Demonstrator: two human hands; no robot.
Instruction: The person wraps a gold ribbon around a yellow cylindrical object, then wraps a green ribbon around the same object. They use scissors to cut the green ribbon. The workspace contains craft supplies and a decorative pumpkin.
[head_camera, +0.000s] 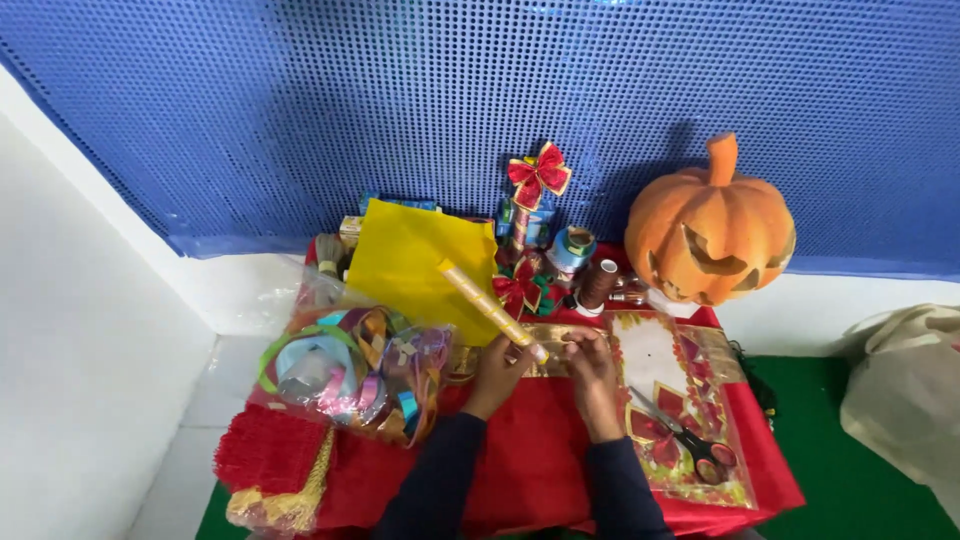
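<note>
Looking down at a small counter (540, 470) draped in red cloth, against a blue perforated wall.

Far left of the grip: lying near the counter's corner, a clear plastic bag of coloured ribbon rolls (350, 372), with a gold tassel (285, 500) hanging off the edge below it.

Just above and left of the grip: standing up behind, a yellow sheet (415, 262).

At the grip: left hand (497, 365) pinching the lower end of a slim gold paper roll (490, 307), fingers closing round it; roll slanting up and away to the left, crossing in front of the yellow sheet. Right hand (590, 370) just beside, fingertips pressing together at the same end of the roll, touching it or the gold strip beneath; hard telling which.

Above the grip: sitting among thread spools (585, 262), red bows (538, 172).

Right of the grip: lying flat, a red and gold patterned sheet (690, 400), with black-handled scissors (690, 440) resting on it.

Far right, above: standing at the counter's back corner, an orange carved pumpkin (710, 232). Beyond the counter, slumping on green floor, a beige bag (905, 395).
</note>
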